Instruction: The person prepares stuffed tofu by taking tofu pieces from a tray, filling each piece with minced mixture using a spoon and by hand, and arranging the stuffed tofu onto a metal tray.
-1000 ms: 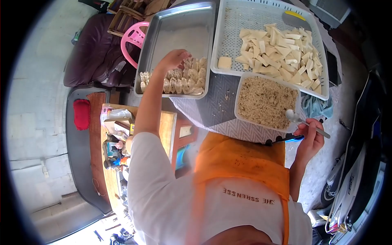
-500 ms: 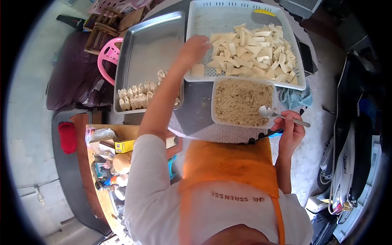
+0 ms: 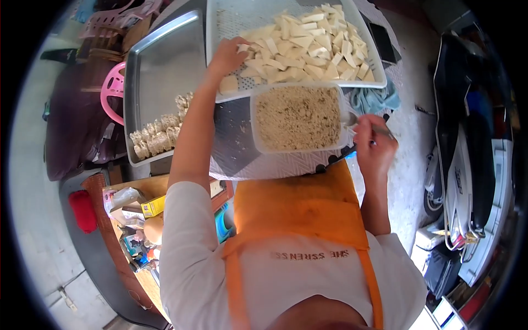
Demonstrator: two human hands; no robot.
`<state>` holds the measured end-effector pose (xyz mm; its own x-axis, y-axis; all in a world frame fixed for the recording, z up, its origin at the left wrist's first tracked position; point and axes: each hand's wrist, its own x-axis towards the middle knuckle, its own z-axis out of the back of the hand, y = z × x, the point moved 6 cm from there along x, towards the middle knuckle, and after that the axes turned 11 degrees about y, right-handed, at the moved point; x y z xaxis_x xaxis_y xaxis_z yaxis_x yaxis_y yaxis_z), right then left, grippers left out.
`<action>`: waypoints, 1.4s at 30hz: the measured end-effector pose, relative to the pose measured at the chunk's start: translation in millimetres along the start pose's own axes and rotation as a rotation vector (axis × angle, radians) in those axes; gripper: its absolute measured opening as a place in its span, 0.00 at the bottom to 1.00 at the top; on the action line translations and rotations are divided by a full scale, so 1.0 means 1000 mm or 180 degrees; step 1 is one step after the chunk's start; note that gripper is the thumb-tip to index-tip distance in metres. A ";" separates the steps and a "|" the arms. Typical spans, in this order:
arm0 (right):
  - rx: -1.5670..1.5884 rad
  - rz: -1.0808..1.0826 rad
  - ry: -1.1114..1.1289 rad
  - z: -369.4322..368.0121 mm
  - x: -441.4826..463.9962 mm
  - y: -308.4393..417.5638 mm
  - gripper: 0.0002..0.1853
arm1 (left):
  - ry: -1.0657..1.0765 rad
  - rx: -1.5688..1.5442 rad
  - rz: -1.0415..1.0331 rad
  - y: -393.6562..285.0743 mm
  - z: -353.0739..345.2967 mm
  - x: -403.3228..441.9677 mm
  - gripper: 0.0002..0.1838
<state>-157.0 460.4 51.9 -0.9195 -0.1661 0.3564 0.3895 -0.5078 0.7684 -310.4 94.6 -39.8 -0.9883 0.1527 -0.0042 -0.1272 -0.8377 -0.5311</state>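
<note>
My left hand is at the near left edge of the pile of pale dough wrappers, its fingers slightly apart and the fingertips touching the nearest pieces. The wrappers lie in a white perforated tray. My right hand is closed around a metal spoon, whose bowl is by the right rim of a plastic tub of crumbly brown filling. Filled, folded pieces stand in rows at the near end of a metal tray, partly hidden by my left forearm.
A teal cloth and a dark flat object lie beside the white tray. One square wrapper sits at its near left corner. A pink chair part is left of the metal tray. A cluttered wooden table stands lower left.
My left hand has moved from over the metal tray across to the wrappers. The spoon has shifted from over the filling to the tub's right rim. The view has shifted, moving the trays left and up.
</note>
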 end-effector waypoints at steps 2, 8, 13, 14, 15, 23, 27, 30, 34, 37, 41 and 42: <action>-0.0275 0.0131 0.0580 -0.018 0.008 0.005 0.07 | -0.0198 -0.0355 -0.0064 -0.002 0.005 -0.010 0.18; 0.0413 0.0250 0.0720 -0.039 0.010 0.017 0.05 | -0.0934 -0.3016 0.0175 -0.035 0.024 -0.071 0.17; 0.0766 0.0340 0.0334 -0.032 0.018 0.022 0.02 | -0.0494 -0.4773 0.0151 -0.112 0.003 -0.111 0.20; 0.0810 0.0343 0.0363 -0.030 0.017 0.024 0.01 | -0.0373 -0.4938 0.0118 -0.129 -0.004 -0.116 0.20; 0.0763 0.0506 0.0358 -0.029 0.016 0.030 0.02 | -0.0244 -0.5107 0.0077 -0.143 -0.011 -0.120 0.20; 0.0475 0.1339 0.0495 -0.037 0.009 0.062 0.08 | 0.0160 -0.4248 -0.0107 -0.178 -0.040 -0.129 0.24; 0.0367 0.1407 0.0442 -0.043 0.007 0.063 0.08 | 0.0107 -0.3978 -0.0074 -0.176 -0.045 -0.131 0.20; 0.0565 0.1145 0.0263 -0.040 0.003 0.054 0.05 | -0.0139 -0.4296 -0.0133 -0.175 -0.046 -0.131 0.13; 0.1251 -0.0324 0.0792 -0.044 0.005 0.032 0.04 | -0.0787 -0.5128 -0.0279 -0.180 -0.038 -0.128 0.08; 0.2381 -0.0827 0.0787 -0.051 0.007 0.021 0.07 | -0.0725 -0.4122 -0.0633 -0.188 -0.038 -0.126 0.12; 0.2118 -0.0243 0.0301 -0.035 0.015 0.030 0.07 | -0.0605 -0.3931 -0.0722 -0.196 -0.038 -0.128 0.17; 0.1941 -0.0089 0.0256 -0.033 0.016 0.031 0.07 | -0.0375 -0.4055 -0.0570 -0.193 -0.040 -0.131 0.18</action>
<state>-161.1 414.5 63.8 -0.9217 -0.2348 0.3086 0.3037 0.0580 0.9510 -153.4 257.1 29.5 -0.9757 0.1088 0.1903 -0.1525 0.2867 -0.9458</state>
